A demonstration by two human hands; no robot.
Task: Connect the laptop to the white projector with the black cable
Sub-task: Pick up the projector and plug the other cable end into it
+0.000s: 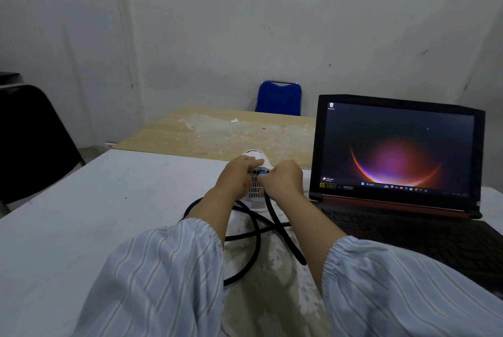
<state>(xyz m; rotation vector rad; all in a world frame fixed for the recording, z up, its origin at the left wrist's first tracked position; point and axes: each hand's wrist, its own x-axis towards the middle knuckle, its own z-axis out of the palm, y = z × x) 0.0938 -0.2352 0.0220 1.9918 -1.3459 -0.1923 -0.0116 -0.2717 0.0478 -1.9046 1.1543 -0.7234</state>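
A small white projector (255,193) stands on the white table (95,214), its vented back face towards me. My left hand (236,173) grips the projector's top left side. My right hand (283,180) is closed on the blue-tipped plug of the black cable (257,238) and holds it against the port on the projector's back. The cable loops on the table between my forearms. The open black laptop (394,151) sits to the right with its screen lit. The cable's other end is hidden from me.
A worn wooden table (217,129) adjoins the far edge of the white one. A blue chair (279,98) stands behind it against the wall. A black chair (30,140) is at the left. My striped sleeves fill the foreground.
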